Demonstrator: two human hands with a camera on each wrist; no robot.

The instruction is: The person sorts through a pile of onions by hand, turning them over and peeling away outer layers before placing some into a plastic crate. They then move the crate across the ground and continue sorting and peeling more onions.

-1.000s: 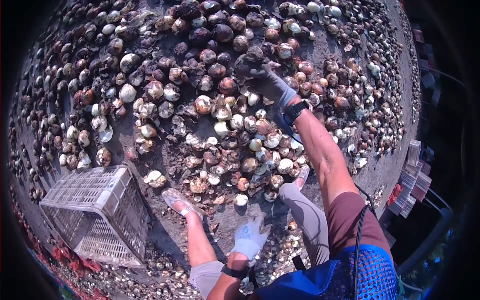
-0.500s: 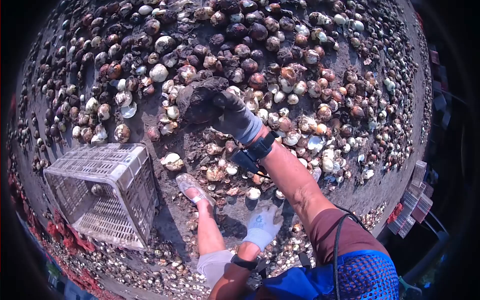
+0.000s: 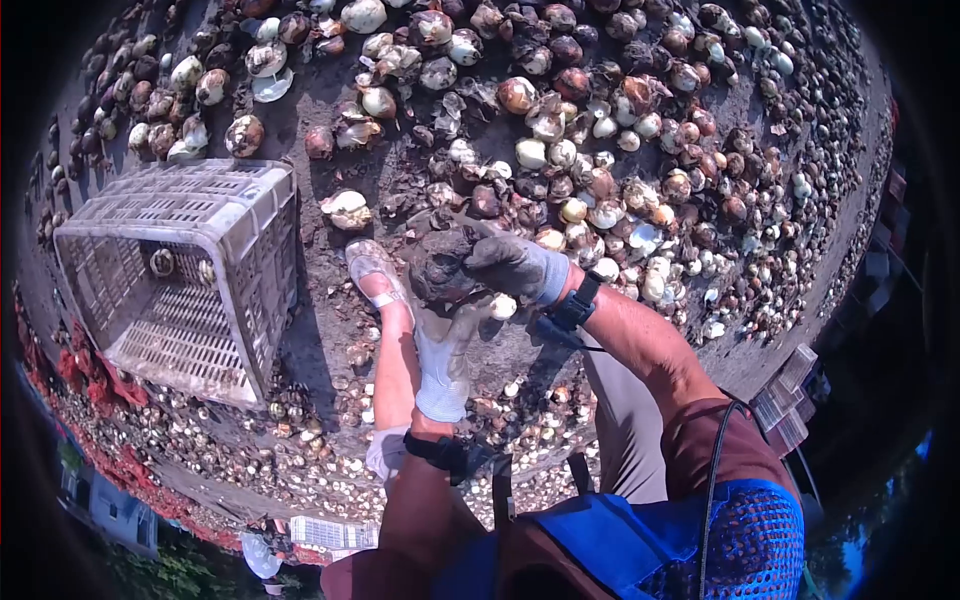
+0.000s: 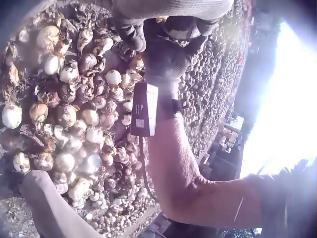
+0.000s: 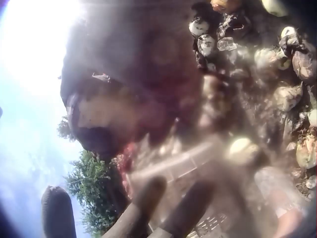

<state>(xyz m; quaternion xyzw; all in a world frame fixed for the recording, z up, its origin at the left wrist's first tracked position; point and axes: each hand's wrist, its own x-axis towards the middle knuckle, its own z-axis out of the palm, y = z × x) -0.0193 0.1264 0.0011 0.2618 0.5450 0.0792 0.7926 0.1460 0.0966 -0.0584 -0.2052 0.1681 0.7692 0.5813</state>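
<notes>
A dark, crumpled clump hangs above the ground near a foot. Gripping its right side, the grey-gloved right hand has curled fingers. From below, the left hand reaches up to it in a paler glove. In the left wrist view a dark onion lies between the left hand, whose fingers curl at its sides, and the right hand. A blurred dark mass fills part of the right wrist view; gloved fingers cross below it, whose hand I cannot tell.
A dirty plastic crate lies on its side at the left, with an onion and another inside. Onions and peelings cover the ground. Red netting lies beyond the crate; stacked crates stand at the far right.
My right hand has come back from the pile with the dark clump. The left hand has risen to meet it. Two onions now show in the crate, which appeared empty at first.
</notes>
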